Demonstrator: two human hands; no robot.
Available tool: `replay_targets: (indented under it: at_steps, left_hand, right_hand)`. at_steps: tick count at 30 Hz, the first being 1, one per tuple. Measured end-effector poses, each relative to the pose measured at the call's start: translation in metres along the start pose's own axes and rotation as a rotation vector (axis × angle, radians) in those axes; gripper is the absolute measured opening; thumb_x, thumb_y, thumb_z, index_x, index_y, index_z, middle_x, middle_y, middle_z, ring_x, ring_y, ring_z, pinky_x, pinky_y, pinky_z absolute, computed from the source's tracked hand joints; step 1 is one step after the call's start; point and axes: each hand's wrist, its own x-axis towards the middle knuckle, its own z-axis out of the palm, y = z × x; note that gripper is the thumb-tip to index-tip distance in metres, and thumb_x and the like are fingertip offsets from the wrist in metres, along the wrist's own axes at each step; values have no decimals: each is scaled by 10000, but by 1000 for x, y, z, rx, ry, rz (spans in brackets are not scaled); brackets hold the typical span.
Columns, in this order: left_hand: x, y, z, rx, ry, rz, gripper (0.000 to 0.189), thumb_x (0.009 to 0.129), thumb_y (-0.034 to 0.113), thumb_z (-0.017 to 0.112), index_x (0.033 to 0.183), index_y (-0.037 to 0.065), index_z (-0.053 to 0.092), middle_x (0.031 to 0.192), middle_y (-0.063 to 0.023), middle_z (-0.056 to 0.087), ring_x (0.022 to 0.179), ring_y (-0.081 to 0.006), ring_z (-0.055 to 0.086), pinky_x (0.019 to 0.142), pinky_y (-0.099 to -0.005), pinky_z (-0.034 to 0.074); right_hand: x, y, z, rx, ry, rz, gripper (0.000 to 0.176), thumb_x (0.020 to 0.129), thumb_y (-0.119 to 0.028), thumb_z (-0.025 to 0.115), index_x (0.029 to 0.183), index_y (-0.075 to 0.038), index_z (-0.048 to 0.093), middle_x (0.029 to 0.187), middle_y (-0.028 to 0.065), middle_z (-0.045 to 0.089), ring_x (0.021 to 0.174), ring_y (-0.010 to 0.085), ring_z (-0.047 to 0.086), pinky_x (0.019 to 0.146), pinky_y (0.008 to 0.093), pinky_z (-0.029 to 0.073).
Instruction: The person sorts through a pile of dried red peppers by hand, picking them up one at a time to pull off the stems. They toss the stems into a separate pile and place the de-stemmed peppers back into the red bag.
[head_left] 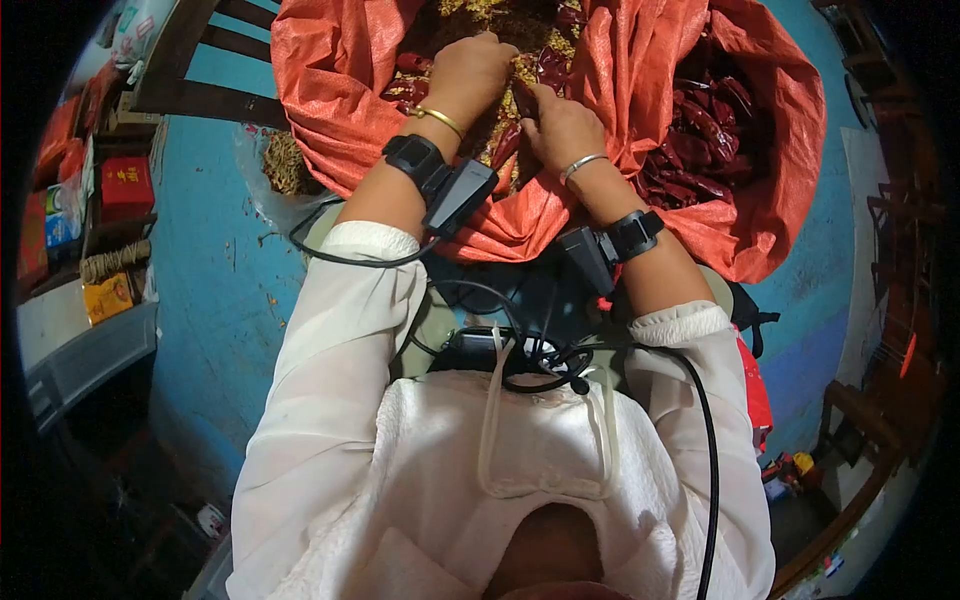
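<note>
Dried red chilies (505, 147) and yellow seedy bits (470, 8) lie in an open orange woven sack (340, 90). Over its mouth, my left hand (475, 72) is closed, its fingers curled inward; what they grip is hidden. Close beside it on the right, my right hand (565, 130) pinches a dark dried chili (524, 98) between thumb and fingers. A bangle and a black strapped device sit on each wrist. Right of my hands, another opening of orange sacking (790, 130) holds several whole glossy dried chilies (700, 130).
A clear plastic bag with dry brown stalks (287, 163) lies on the blue floor (230, 270) left of the sack. A dark wooden chair (200, 100) stands at upper left, near shelves with a red box (127, 187). Black cables (705, 450) cross my lap and right arm.
</note>
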Motion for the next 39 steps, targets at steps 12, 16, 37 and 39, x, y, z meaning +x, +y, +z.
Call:
replay_targets:
  at_steps: [12,16,37,39]
  left_hand:
    - [7,-11,-17,-1039,31,-527,162,796,172,599,872,30,620,744,31,585,659,-59,534,547,-188,422]
    - [-6,-19,-43,-1365,-15,-741,136,816,188,577,881,68,585,737,18,584,625,-32,518,516,-168,411]
    - [1,-13,-21,-246,44,-313,210,756,219,566,906,89,636,846,-102,619,786,-256,587,709,-325,457]
    - [7,-10,-17,-219,1,-295,207,754,219,567,906,96,635,843,-104,618,785,-262,583,715,-330,457]
  right_hand:
    - [20,29,6,330,9,-149,374,736,-245,583,1035,-25,536,899,201,588,870,336,555,779,405,434]
    - [24,23,8,372,-8,-116,343,741,-236,573,1023,-42,559,932,183,588,889,343,548,788,389,434]
    - [15,10,-11,-13,-50,-126,200,758,-200,543,901,-61,553,832,152,598,805,320,570,691,414,452]
    - [14,15,-11,-7,-24,-166,187,767,-200,529,857,-37,544,822,159,597,800,320,577,677,414,461]
